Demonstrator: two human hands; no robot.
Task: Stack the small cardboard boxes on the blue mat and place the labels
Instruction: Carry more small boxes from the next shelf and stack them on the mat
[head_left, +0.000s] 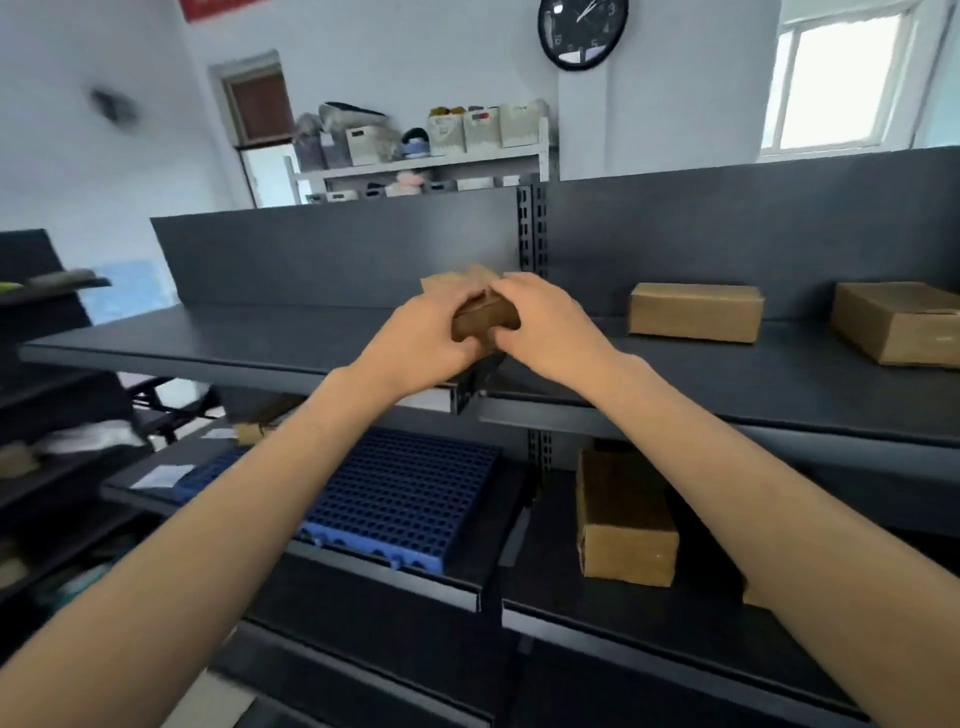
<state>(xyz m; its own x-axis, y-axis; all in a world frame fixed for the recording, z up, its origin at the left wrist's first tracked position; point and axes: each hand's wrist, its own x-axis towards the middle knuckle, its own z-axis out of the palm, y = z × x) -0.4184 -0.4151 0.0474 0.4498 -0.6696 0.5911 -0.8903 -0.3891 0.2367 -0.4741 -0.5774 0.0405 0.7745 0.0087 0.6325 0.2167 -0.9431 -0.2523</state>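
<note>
Above upper shelf (260, 340), box (485, 318) in both hands' grip.

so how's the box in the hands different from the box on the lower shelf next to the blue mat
The held box is gripped by both the left hand and right hand at upper-shelf height; the lower-shelf box rests untouched. The held box looks smaller. Both are plain brown cardboard.

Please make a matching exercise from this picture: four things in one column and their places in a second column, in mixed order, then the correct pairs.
Things:
1. blue mat
2. clock
3. held box
4. upright box

Places:
A. on the wall
B. between left hand and right hand
C. lower shelf, right bay
D. lower shelf, left bay

Pairs: 1-D, 2-A, 3-B, 4-C
</note>
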